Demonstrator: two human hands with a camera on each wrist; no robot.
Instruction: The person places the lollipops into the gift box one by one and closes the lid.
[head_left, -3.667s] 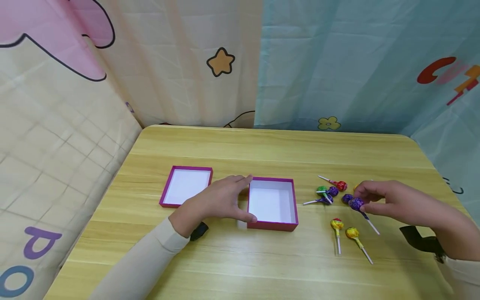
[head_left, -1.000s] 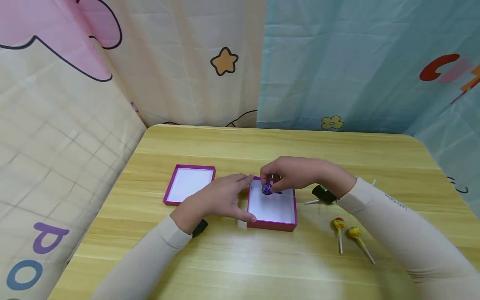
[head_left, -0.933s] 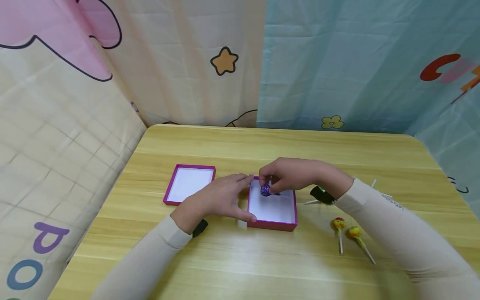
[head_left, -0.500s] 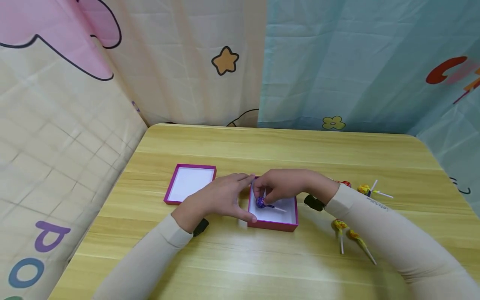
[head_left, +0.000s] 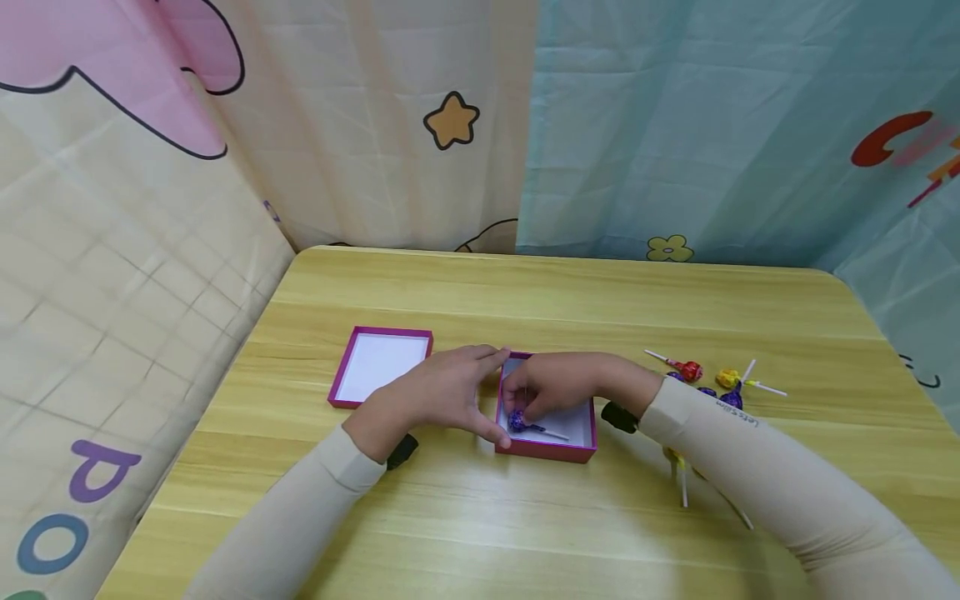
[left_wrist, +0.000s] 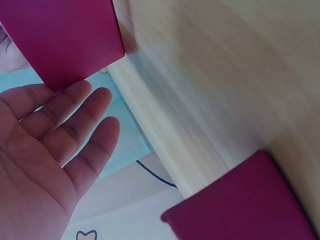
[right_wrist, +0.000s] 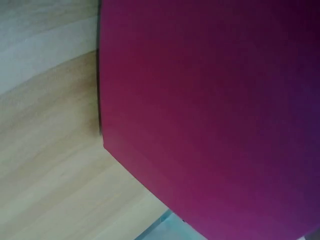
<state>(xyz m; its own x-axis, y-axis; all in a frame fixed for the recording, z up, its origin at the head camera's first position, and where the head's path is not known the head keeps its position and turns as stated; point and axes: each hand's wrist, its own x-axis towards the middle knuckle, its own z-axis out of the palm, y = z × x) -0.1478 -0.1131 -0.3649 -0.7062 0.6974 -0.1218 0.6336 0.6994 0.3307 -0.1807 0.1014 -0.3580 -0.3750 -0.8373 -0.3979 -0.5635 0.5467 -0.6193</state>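
Observation:
My right hand (head_left: 555,385) reaches into a magenta box (head_left: 546,451) with a white inside. It pinches a purple-wrapped lollipop (head_left: 517,421) near the box's left wall, the white stick pointing right along the front. Around the box's left side lies my left hand (head_left: 442,390), thumb at the front corner and fingers at the back corner. In the left wrist view its fingers are extended, fingertips against the box (left_wrist: 75,40). The right wrist view is filled by the box's outer wall (right_wrist: 200,100); the right hand does not show there.
A matching lid (head_left: 381,365) lies inner side up to the left. Right of the box are a red lollipop (head_left: 692,372), a yellow one (head_left: 727,378) and several purple ones (head_left: 732,402). The right sleeve (head_left: 750,458) partly covers more lollipops in front.
My right hand has picked the purple lollipop from the pile, carried it left into the box and lowered it toward the front left. The left hand stays at the box.

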